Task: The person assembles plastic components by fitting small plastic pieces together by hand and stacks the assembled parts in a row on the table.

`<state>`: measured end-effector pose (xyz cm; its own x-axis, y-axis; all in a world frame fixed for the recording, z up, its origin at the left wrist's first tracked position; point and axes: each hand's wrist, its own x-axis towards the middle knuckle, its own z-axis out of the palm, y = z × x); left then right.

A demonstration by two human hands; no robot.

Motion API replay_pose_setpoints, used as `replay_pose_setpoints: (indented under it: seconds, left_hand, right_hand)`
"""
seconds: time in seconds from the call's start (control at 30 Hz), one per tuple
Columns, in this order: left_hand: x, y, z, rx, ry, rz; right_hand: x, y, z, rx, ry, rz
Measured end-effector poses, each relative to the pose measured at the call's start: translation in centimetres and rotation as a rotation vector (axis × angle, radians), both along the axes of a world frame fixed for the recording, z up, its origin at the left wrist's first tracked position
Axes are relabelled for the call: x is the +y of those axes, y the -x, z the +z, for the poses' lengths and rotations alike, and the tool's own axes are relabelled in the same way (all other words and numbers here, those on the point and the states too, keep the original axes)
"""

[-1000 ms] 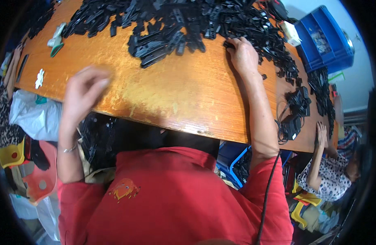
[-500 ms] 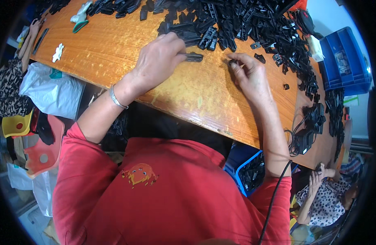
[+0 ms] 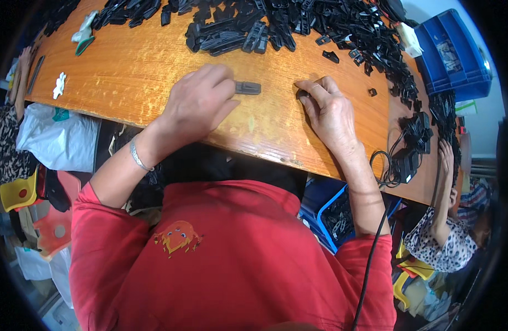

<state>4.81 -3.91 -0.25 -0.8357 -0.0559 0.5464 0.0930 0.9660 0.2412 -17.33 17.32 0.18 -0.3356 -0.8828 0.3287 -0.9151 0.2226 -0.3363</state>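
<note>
My left hand [image 3: 200, 100] is closed over the wooden table, slightly blurred. From its fingers a flat, oblong black plastic piece [image 3: 248, 87] sticks out to the right, with a raised outline on its face. To the right, my right hand [image 3: 331, 113] is held in a pinch, thumb and index finger together. A small dark bit [image 3: 300, 95] shows at those fingertips, mostly hidden. Beyond both hands lies a big heap of similar black plastic pieces [image 3: 223, 39], with a few small loose ones [image 3: 331, 57] at its near edge.
At the right stands a blue bin [image 3: 458, 83], near a black power adapter [image 3: 406, 165] with coiled cable. A blue crate [image 3: 324, 218] of black parts is below the table edge. White gloves [image 3: 59, 85] lie left. Co-workers' arms [image 3: 443, 190] reach in from both sides.
My left hand has drawn back from the heap with the black piece, which is now farther from the pile. The co-worker on the right has stretched an arm onto the black parts.
</note>
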Motion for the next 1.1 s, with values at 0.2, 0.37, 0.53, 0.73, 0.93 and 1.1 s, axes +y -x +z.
replay_pose_setpoints:
  seconds: [0.2,0.37,0.53,0.73,0.93,1.1]
  left_hand:
    - [1.7,0.0,0.6,0.111,-0.033,0.028]
    - [4.0,0.0,1.7,-0.279,-1.295,-0.094]
    - [4.3,-0.1,0.0,-0.231,-1.5,-0.184]
    - [4.2,-0.9,0.3,-0.197,-1.151,-0.054]
    - [4.0,-1.3,-0.3,-0.147,-0.994,-0.036]
    - [4.1,-1.1,-0.8,-0.033,-0.549,-0.002]
  right_hand:
    - [-0.5,-1.3,0.8,-0.061,0.095,0.056]
    - [-1.2,-6.4,3.2,-0.488,0.203,0.202]
    - [-1.4,-6.9,1.8,-0.616,0.181,0.164]
    - [-1.8,-6.7,2.0,-0.399,0.231,0.208]
    - [-1.0,-7.1,3.2,-0.45,0.096,0.27]
    - [-1.0,-6.9,2.4,-0.379,0.093,0.294]
